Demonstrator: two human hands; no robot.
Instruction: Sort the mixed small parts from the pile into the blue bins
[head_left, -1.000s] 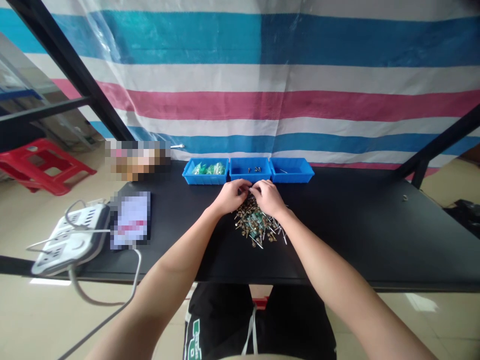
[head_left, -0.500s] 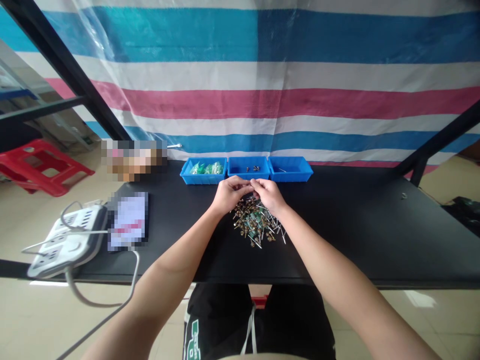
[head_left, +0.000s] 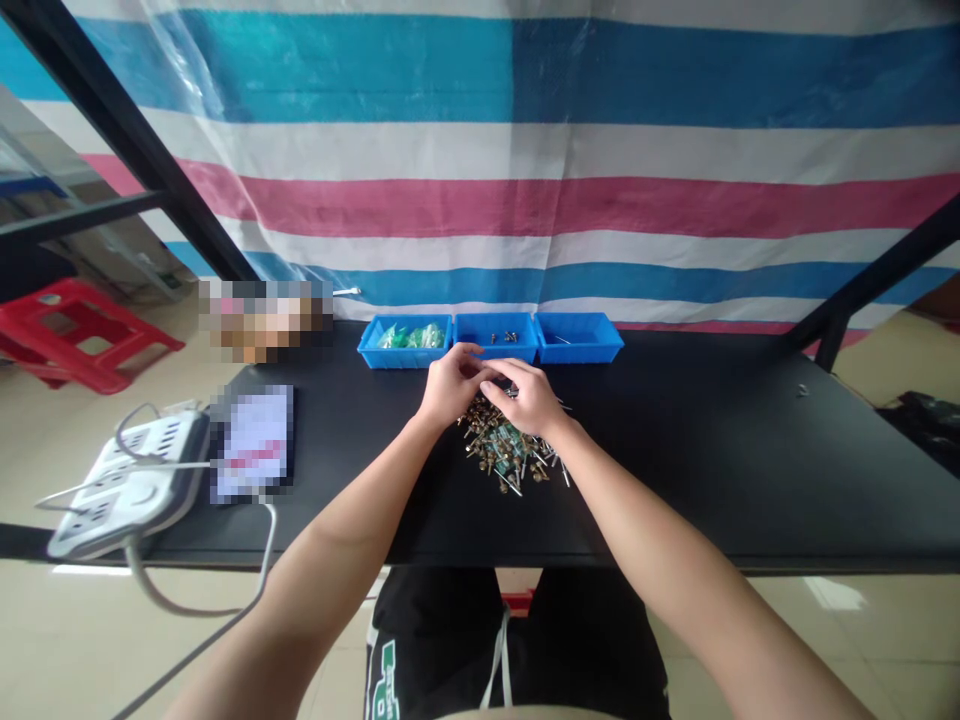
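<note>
Left hand (head_left: pixel 448 385), right hand (head_left: pixel 529 398): fingertips meeting over a heap of small brass and silver metal fasteners (head_left: pixel 510 452) on the black tabletop (head_left: pixel 712 450); whether they grip anything cannot be told. Three blue plastic trays (head_left: pixel 574 352) sit behind the heap, within reach.

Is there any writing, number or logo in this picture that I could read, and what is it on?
Nothing reads in full.
Green and white print on the black shorts: cut off at the picture's edge, unreadable.
Flat card on the table: blurred out, unreadable.
Blurred thing at the table's back left: unreadable.
Power strip, blue bins: no writing visible.
</note>
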